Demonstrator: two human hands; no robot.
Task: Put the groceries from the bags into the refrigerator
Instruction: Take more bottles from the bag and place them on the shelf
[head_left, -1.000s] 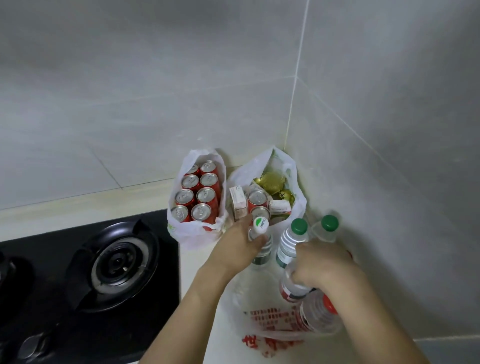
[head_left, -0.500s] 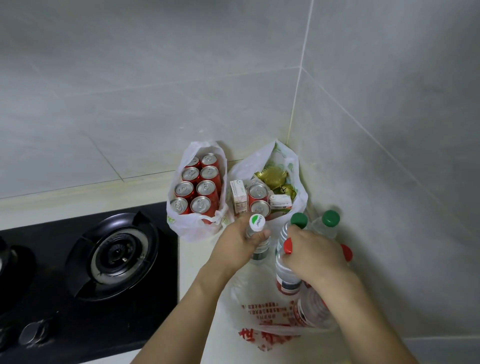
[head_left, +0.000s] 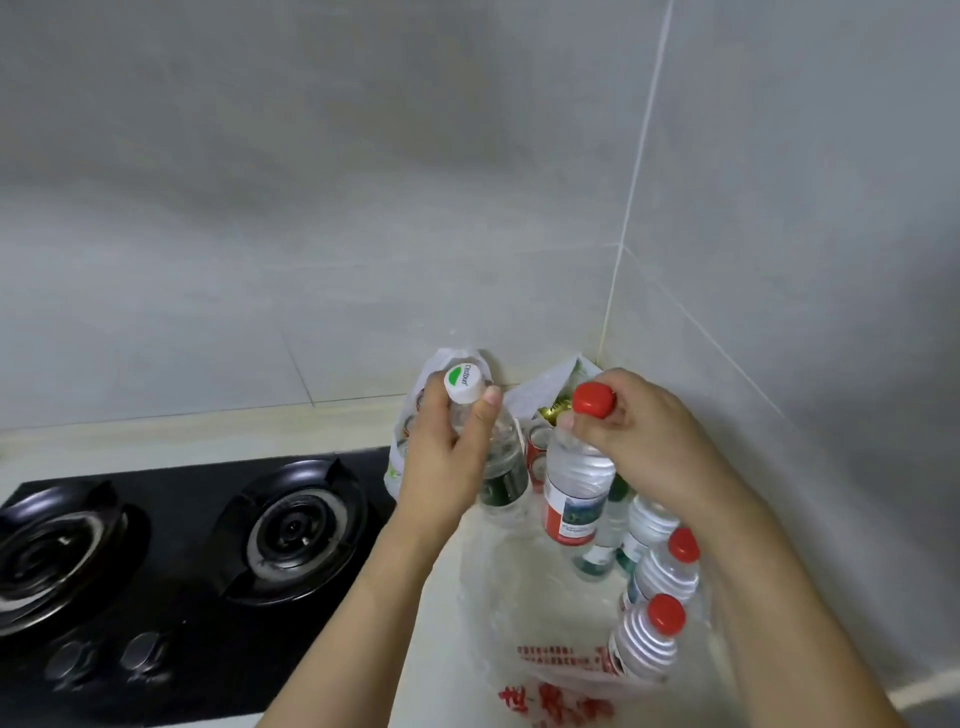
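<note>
1. Your left hand (head_left: 447, 457) is wrapped around the neck of a white-capped bottle (head_left: 485, 457), lifted above the counter (head_left: 291, 431).
2. Your right hand (head_left: 639, 441) pinches the neck of a red-capped bottle (head_left: 576, 483), held upright over the clear bag (head_left: 519, 613).
3. Two more red-capped bottles (head_left: 660, 582) stand in that bag, near your right forearm.
4. Behind your hands, two white bags (head_left: 550, 379) sit in the wall corner; red cans (head_left: 537, 447) partly visible.
5. Black gas stove (head_left: 208, 530) lies left of the bags.
</note>
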